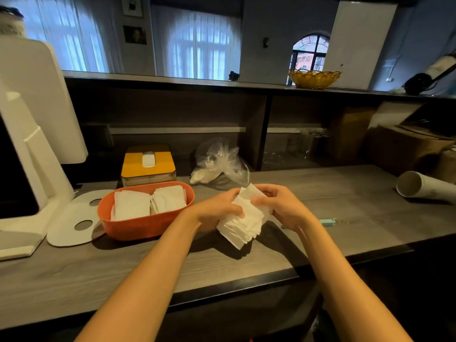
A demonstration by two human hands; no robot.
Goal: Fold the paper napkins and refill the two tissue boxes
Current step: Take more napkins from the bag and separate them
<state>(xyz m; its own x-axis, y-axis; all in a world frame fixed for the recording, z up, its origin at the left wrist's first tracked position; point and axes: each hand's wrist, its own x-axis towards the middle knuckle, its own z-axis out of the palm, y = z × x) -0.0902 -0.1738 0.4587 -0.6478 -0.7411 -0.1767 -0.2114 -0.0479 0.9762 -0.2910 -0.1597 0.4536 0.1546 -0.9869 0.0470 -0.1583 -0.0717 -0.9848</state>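
Above grey woodgrain counter [271,253], hands [249,208] grip square napkin stack [243,224].

A grey wood-grain counter [320,193] runs below a dark shelf [172,82]. Beyond it, curtained windows [197,45] give pale blue daylight; an arched window [309,54] shows red brick. Framed pictures [134,34] hang on the wall.

White paper napkins [243,222] fill an orange tissue box [138,227], whose white lid [71,223] lies beside it; a second tissue box [148,166] has a yellow top over a white base. The counter [345,213] shows grey wood grain with a black edge. Also pictured: a clear plastic bag [222,161], a golden-yellow woven basket [314,79], brown cardboard boxes [404,149], a pale teal item [328,222].
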